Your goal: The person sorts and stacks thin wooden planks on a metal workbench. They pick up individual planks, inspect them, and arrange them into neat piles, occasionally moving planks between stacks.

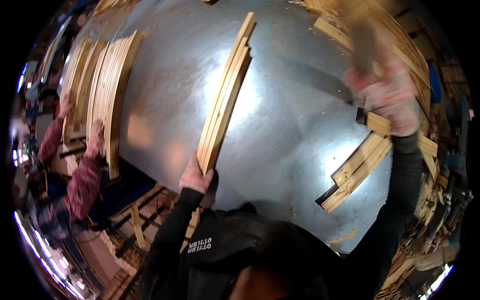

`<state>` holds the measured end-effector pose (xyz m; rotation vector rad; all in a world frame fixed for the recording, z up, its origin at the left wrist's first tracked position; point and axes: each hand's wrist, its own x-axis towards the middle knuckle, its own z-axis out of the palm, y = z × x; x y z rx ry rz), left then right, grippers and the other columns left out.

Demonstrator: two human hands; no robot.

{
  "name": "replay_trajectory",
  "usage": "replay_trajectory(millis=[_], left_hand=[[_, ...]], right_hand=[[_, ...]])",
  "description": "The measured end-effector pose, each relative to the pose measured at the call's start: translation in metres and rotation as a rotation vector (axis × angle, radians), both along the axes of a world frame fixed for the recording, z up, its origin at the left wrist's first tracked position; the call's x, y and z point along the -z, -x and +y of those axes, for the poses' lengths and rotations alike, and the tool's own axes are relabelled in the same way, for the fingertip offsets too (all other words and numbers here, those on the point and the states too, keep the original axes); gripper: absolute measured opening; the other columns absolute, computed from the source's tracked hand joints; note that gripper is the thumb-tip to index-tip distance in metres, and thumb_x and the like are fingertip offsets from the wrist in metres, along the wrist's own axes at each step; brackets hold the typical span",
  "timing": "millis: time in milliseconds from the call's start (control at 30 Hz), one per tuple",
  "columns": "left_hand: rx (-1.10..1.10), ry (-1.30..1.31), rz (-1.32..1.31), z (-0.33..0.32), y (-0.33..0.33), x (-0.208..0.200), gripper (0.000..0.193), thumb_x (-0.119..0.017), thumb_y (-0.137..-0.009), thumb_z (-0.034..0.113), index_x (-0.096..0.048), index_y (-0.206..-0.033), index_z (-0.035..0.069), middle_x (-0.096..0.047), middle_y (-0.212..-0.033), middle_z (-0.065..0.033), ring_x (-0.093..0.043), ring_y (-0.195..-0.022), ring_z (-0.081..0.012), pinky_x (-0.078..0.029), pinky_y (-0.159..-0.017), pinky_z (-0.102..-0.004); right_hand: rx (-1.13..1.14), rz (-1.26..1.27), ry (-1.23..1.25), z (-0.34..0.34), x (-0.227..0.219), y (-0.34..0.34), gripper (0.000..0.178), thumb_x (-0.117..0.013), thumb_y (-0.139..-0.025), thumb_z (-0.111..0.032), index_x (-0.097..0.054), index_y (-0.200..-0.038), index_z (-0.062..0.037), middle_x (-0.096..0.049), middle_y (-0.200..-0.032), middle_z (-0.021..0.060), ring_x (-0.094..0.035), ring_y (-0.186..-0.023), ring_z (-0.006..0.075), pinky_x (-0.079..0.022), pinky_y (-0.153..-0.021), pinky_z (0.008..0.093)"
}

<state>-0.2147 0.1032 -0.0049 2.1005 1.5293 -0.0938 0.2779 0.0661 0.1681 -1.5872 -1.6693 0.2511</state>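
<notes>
My left hand (pixel 196 176) is closed round the near end of a narrow bundle of pale wooden strips (pixel 225 95). They lie side by side on the metal tabletop (pixel 295 130), and one strip sticks out past the others at the far end. At the right, my right hand (pixel 387 95), in a red-and-white glove, is smeared by motion. From its fingers a blurred, brownish long thing (pixel 364 45) reaches away; I cannot make out its kind. Below that hand lie short wooden pieces (pixel 360 162) with dark edges, and a small wood block (pixel 378 124).
On the left, another person's hands (pixel 95 137) rest on a stack of long wooden strips (pixel 107 95). More boards (pixel 334 34) and scraps line the table's far right edge. Sawdust (pixel 345 236) lies near the front edge.
</notes>
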Motion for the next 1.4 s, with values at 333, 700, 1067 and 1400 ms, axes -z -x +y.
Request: replay_trajectory(millis=[333, 700, 1067, 1400], left_hand=[[-0.016, 0.244, -0.058, 0.025, 0.005, -0.011, 0.082, -0.069, -0.083, 0.035, -0.027, -0.148, 0.008, -0.059, -0.124, -0.0240, -0.061, -0.107, -0.0405, -0.050, -0.092, -0.0429], [0.112, -0.014, -0.187, 0.024, -0.006, -0.027, 0.117, -0.083, -0.060, 0.057, -0.029, -0.142, -0.006, -0.056, -0.122, -0.0285, -0.057, -0.111, -0.0430, -0.048, -0.094, -0.0458], [0.071, -0.222, 0.039, 0.006, 0.006, -0.026, 0.103, -0.079, -0.063, 0.019, -0.026, -0.149, -0.002, -0.044, -0.140, -0.0298, -0.045, -0.128, -0.0446, -0.041, -0.106, -0.0457], [0.222, -0.572, 0.028, 0.022, -0.072, -0.022, 0.088, -0.071, -0.084, 0.040, -0.031, -0.148, -0.004, -0.036, -0.145, -0.0337, -0.044, -0.129, -0.0470, -0.039, -0.106, -0.0488]], right_hand=[[0.425, 1.207, 0.209, 0.082, 0.091, 0.012, 0.065, -0.067, -0.084, -0.032, -0.043, -0.134, 0.0018, -0.056, -0.118, 0.0160, -0.056, -0.111, 0.0283, -0.043, -0.102, 0.0423], [0.351, 0.016, 0.639, 0.136, 0.245, 0.179, 0.059, -0.037, -0.100, -0.052, -0.065, -0.110, -0.0009, -0.067, -0.102, 0.0217, -0.063, -0.098, 0.0358, -0.050, -0.090, 0.0414], [0.673, -0.482, 0.545, 0.086, 0.191, -0.076, 0.073, -0.057, -0.084, -0.041, -0.039, -0.146, -0.0074, -0.052, -0.141, 0.0181, -0.053, -0.126, 0.0341, -0.042, -0.106, 0.0414], [0.761, -0.660, 0.756, 0.039, 0.222, -0.245, 0.057, -0.063, -0.075, -0.014, -0.051, -0.130, -0.0100, -0.061, -0.124, 0.0150, -0.054, -0.121, 0.0321, -0.036, -0.105, 0.0488]])
